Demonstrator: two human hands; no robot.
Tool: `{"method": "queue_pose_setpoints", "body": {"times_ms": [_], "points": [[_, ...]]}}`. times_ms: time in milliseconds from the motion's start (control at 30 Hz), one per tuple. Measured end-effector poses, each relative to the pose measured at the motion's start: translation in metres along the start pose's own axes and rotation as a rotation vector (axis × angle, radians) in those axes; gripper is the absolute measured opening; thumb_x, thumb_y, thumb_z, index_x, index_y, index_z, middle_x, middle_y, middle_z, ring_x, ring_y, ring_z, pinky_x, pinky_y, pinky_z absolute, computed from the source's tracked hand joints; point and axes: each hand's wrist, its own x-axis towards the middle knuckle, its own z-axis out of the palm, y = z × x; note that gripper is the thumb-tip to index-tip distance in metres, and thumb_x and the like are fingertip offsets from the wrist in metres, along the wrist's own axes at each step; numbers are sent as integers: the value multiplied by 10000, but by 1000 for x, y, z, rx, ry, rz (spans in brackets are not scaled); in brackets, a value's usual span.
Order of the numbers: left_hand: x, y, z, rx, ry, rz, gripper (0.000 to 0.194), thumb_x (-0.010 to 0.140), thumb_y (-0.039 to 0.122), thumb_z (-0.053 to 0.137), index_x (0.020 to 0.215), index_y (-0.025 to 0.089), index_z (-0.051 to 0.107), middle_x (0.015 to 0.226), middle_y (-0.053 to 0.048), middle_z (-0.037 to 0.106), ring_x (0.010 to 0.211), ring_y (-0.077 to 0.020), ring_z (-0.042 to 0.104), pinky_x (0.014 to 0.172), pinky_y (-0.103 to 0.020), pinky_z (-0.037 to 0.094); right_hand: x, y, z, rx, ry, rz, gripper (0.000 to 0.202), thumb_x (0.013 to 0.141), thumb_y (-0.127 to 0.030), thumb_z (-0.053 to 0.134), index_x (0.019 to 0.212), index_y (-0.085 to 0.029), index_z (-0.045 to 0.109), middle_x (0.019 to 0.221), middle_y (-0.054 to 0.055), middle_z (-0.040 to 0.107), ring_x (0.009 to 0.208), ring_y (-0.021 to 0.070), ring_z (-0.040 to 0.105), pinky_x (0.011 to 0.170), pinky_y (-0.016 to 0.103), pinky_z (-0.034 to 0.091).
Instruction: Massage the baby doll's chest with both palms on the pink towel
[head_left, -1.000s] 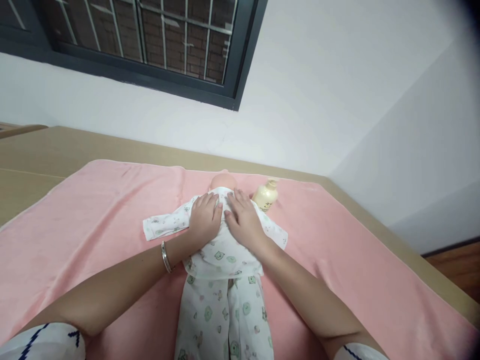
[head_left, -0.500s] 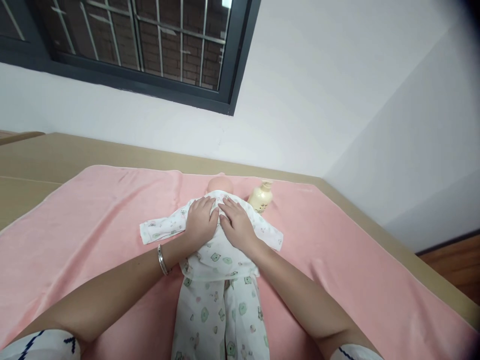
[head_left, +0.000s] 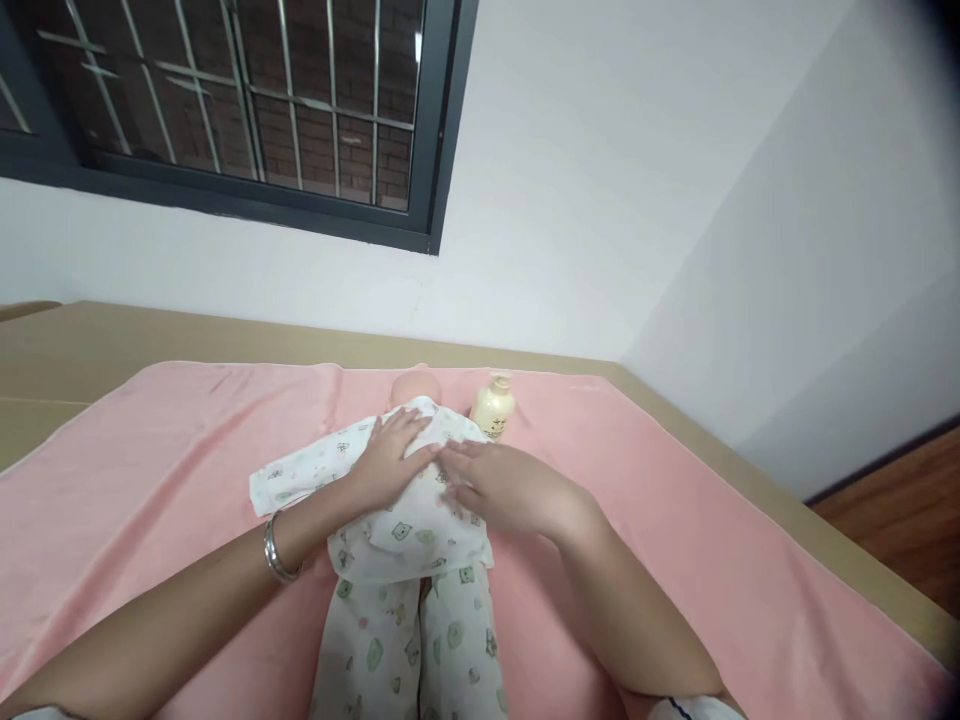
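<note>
What looks like a baby doll (head_left: 416, 387) lies stretched out in front of me, its smooth head at the far end. It wears a white long-sleeved top (head_left: 420, 530) and matching trousers (head_left: 375, 640) with a small green animal print. My left hand (head_left: 390, 460) rests flat on the upper part of the top, fingers spread. Over the other side of the top is my right hand (head_left: 506, 485), turned sideways with its fingers stretched out and slightly blurred; whether it touches the cloth I cannot tell. It hides the doll's right-side sleeve.
A cream pump bottle (head_left: 493, 408) stands beside the doll's head on the right. Under everything is a pink blanket (head_left: 637, 560) on a tan surface (head_left: 225, 335). Behind rise a white wall (head_left: 540, 200) and a dark-framed barred window (head_left: 442, 130).
My right hand has lifted and turned from lying flat on the top to a sideways pose, elbow raised. The left hand stays on the top. The view has shifted slightly.
</note>
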Motion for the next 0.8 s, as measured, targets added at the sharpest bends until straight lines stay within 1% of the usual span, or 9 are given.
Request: {"method": "queue_pose_setpoints", "body": {"times_ms": [33,67,167,233,333,400,467,633,800], "points": [[-1,11,-2,-123,-74,34,518,937,516,465,1356,238,591,1538,-76,484,1484,-309,329,1251,-570,73,-2,7,-5,-7,40,71,535,1025,-338,365,1518,-138,418,1564,153,415,1442,296,410,1156,443,372],[-1,23,-3,-277,-144,61,508,946,535,452,1341,255,606,1529,-58,499,1480,-290,344,1259,-532,97,-4,14,-9,-28,87,158,549,1026,-336,353,1528,-118,398,1581,162,381,1463,305,373,1167,451,353],[14,54,-3,-814,-262,-13,549,959,562,399,1279,188,643,1462,-106,567,1421,-277,446,1230,-437,263,-3,36,-14,-91,182,387,596,1034,-364,310,1569,-101,309,1636,149,260,1518,321,239,1194,470,303],[33,67,-1,-1137,-298,-231,641,955,589,351,1302,113,605,1414,-180,591,1373,-286,507,1194,-425,334,1,51,-14,-92,184,456,631,1035,-390,295,1588,-92,246,1654,135,205,1535,317,178,1204,469,288],[67,78,2,-1424,-295,-572,704,947,580,324,1416,77,474,1455,-228,532,1368,-286,516,1106,-425,447,13,70,-11,-74,211,482,667,1020,-349,316,1594,-42,168,1663,160,127,1545,314,117,1213,474,276],[86,82,5,-1515,-226,-698,710,948,547,306,1474,78,396,1494,-235,481,1389,-285,494,1039,-416,506,21,79,-7,-59,275,477,666,1002,-275,327,1587,-9,151,1657,187,123,1545,313,119,1220,485,263],[100,85,8,-1576,-173,-745,725,953,531,279,1500,60,352,1495,-245,468,1392,-284,489,989,-398,541,29,85,-4,-45,339,447,652,985,-211,325,1578,10,169,1650,201,157,1542,308,143,1227,491,252],[111,93,10,-1644,-143,-741,754,951,519,281,1508,11,313,1446,-264,499,1303,-271,571,917,-344,577,47,90,4,-77,490,325,596,940,-109,334,1528,-14,333,1603,200,321,1511,284,270,1224,491,259],[107,92,6,-1583,-164,-685,775,942,554,292,1499,18,336,1447,-262,504,1327,-268,551,952,-349,556,59,87,11,-152,607,322,519,899,-85,389,1396,4,512,1482,217,500,1411,306,429,1180,456,335]]}}
